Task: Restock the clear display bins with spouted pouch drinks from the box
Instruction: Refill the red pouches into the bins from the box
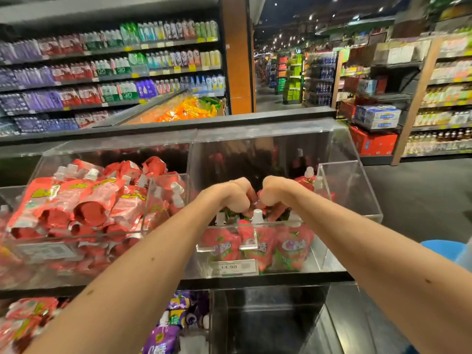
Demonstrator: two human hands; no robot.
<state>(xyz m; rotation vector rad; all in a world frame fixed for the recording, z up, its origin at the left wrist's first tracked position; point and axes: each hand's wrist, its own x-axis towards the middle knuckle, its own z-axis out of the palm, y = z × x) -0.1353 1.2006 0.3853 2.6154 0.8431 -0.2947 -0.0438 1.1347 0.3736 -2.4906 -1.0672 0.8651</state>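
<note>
**Both hands settle pouches into the right-hand bin**

The left hand (233, 198) and the right hand (277, 192) meet knuckle to knuckle over the middle of the right bin (350, 185), wrists bent so the fingers point down into it. Each hand has its fingers curled closed around the tops of the strawberry pouches (256, 245). The fingertips are buried among the red packs, so I cannot tell how many each one holds. Gripping from above like this looks meant to drop the pouches in upright, with the white spouts up and the printed faces to the front wall, where 3 of them already stand in a row above the price tag (233, 267) reading 14.90.

This bin is only partly filled. More pouches show toward its back right corner, and much of the clear wall behind is bare. The left bin (115, 146) beside it is heaped with red pouches (84, 200) lying on their sides. Below the counter, purple pouches (163, 335) sit in a lower bin.

The supply box is out of view, so further trips to it are likely needed.
</note>
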